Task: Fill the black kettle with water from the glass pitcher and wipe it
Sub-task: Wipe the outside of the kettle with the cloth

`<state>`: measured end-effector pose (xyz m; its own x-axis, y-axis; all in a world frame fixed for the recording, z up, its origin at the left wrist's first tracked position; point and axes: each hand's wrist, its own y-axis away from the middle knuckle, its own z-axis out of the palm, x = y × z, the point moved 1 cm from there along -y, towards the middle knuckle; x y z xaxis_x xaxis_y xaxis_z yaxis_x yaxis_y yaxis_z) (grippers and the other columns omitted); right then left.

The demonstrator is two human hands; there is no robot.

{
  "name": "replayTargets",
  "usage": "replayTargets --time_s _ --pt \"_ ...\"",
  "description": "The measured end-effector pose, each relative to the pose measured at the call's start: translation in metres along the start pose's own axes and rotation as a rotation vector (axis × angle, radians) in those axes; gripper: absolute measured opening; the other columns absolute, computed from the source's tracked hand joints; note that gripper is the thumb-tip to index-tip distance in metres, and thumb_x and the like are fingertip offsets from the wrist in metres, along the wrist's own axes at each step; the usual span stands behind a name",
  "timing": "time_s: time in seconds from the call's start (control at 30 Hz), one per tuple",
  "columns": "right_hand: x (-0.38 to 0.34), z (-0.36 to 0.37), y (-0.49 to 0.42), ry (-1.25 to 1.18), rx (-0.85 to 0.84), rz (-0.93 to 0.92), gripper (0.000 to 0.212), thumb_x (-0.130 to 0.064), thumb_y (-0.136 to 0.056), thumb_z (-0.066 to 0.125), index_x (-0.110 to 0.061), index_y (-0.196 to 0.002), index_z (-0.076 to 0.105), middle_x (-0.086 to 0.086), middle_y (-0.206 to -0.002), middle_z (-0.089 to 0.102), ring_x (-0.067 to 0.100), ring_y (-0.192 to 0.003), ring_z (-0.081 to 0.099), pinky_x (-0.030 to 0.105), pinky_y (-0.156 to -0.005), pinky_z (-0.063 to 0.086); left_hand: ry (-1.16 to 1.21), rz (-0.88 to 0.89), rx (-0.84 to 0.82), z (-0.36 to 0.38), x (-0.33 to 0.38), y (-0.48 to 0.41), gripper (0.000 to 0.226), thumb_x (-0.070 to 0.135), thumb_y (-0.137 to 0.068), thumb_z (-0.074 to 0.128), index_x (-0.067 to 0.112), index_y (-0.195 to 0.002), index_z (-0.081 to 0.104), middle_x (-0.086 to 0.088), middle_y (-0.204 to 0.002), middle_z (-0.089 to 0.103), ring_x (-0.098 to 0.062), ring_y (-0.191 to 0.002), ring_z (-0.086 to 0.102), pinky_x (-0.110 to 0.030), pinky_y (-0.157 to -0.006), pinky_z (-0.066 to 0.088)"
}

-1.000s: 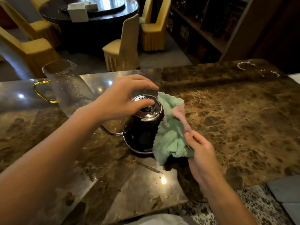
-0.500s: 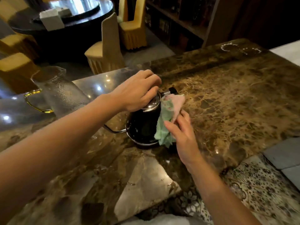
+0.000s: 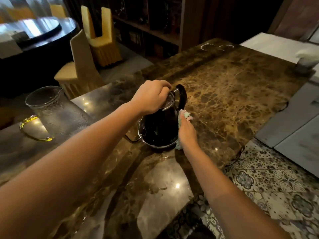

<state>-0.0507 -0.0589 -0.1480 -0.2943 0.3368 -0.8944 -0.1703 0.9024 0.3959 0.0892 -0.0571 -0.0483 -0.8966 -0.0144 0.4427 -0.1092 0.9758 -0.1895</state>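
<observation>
Kettle: stood upright on the desk.
Left hand: fingers clamped over the lid.
Right hand: cloth gripped, pressed against the kettle's side.
Pitcher: left of the kettle, apart.

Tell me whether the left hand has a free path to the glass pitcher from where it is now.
Probably yes. The left hand rests on the kettle lid, and the glass pitcher stands to its left on the marble counter with nothing between them. It must let go of the lid first.
</observation>
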Motion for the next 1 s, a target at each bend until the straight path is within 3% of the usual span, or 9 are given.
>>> replayTargets --time_s 0.23,0.3,0.43,0.5,0.67,0.77,0.87,0.93,1.0 --pt "-0.029 0.038 0.029 -0.097 0.19 -0.461 0.052 -0.045 -0.104 0.028 -0.019 -0.147 0.042 0.007 -0.146 0.05 0.022 -0.134 0.045 0.039 -0.113 0.033 0.01 0.014 0.045 0.004 -0.003 0.0 0.04 0.023 -0.102 0.034 0.014 -0.125 0.066 -0.004 -0.119 0.07 -0.019 -0.104 0.065 -0.032 -0.091 0.05" --pt "-0.007 0.038 0.03 -0.03 0.264 -0.392 0.052 -0.04 -0.105 0.028 -0.011 -0.144 0.046 0.015 -0.142 0.051 0.028 -0.132 0.046 0.041 -0.111 0.034 0.013 0.011 0.052 0.004 -0.004 -0.001 0.042 0.024 -0.102 0.033 0.015 -0.126 0.066 -0.004 -0.119 0.07 -0.019 -0.105 0.065 -0.032 -0.09 0.051" --pt "0.02 0.02 0.011 -0.026 0.18 -0.039 0.051 -0.033 -0.106 0.026 -0.005 -0.145 0.042 0.02 -0.148 0.045 0.035 -0.135 0.041 0.039 -0.11 0.028 0.028 0.003 0.06 0.005 -0.005 -0.002 0.043 0.026 -0.102 0.032 0.016 -0.127 0.065 -0.005 -0.115 0.071 -0.019 -0.099 0.066 -0.034 -0.087 0.053" --pt "0.003 0.019 0.012 -0.094 0.166 -0.04 0.053 -0.039 -0.104 0.028 -0.009 -0.144 0.046 0.015 -0.146 0.047 0.031 -0.133 0.043 0.044 -0.112 0.031 0.015 0.002 0.068 0.007 -0.006 -0.002 0.042 0.026 -0.101 0.032 0.017 -0.125 0.066 -0.004 -0.113 0.072 -0.017 -0.096 0.066 -0.032 -0.083 0.052" --pt "-0.028 0.054 0.046 -0.044 0.283 -0.461 0.051 -0.039 -0.104 0.031 -0.011 -0.143 0.046 0.014 -0.143 0.05 0.027 -0.134 0.041 0.039 -0.113 0.026 0.034 0.013 0.092 0.008 -0.01 -0.003 0.041 0.027 -0.1 0.033 0.018 -0.118 0.069 -0.002 -0.107 0.073 -0.013 -0.082 0.066 -0.03 -0.074 0.052" --pt "0.006 0.054 0.036 0.022 0.356 -0.324 0.049 -0.033 -0.105 0.032 0.001 -0.13 0.058 0.024 -0.132 0.056 0.038 -0.125 0.048 0.041 -0.105 0.03 0.031 0.003 0.106 0.007 -0.01 -0.004 0.042 0.026 -0.1 0.032 0.016 -0.12 0.069 -0.003 -0.113 0.071 -0.015 -0.091 0.064 -0.027 -0.074 0.048" --pt "0.017 0.034 0.018 -0.08 0.297 -0.016 0.053 -0.034 -0.106 0.025 0.0 -0.142 0.047 0.021 -0.144 0.049 0.036 -0.132 0.044 0.04 -0.108 0.031 0.036 -0.026 0.127 0.008 -0.01 -0.002 0.041 0.025 -0.102 0.032 0.016 -0.121 0.068 -0.001 -0.11 0.07 -0.012 -0.089 0.062 -0.017 -0.066 0.042" --pt "0.001 0.031 0.014 -0.1 0.26 0.038 0.055 -0.038 -0.105 0.024 -0.006 -0.145 0.044 0.016 -0.149 0.046 0.034 -0.134 0.042 0.042 -0.111 0.028 0.031 -0.047 0.138 0.008 -0.008 -0.001 0.041 0.025 -0.102 0.032 0.015 -0.12 0.067 0.001 -0.104 0.068 -0.012 -0.087 0.063 -0.018 -0.066 0.045" --pt "-0.025 0.035 0.022 -0.104 0.258 -0.052 0.053 -0.039 -0.104 0.026 -0.008 -0.14 0.049 0.015 -0.146 0.048 0.032 -0.132 0.043 0.043 -0.112 0.03 0.03 -0.071 0.159 0.008 -0.008 -0.001 0.041 0.025 -0.101 0.033 0.013 -0.117 0.068 0.0 -0.099 0.07 -0.014 -0.082 0.065 -0.024 -0.067 0.05"
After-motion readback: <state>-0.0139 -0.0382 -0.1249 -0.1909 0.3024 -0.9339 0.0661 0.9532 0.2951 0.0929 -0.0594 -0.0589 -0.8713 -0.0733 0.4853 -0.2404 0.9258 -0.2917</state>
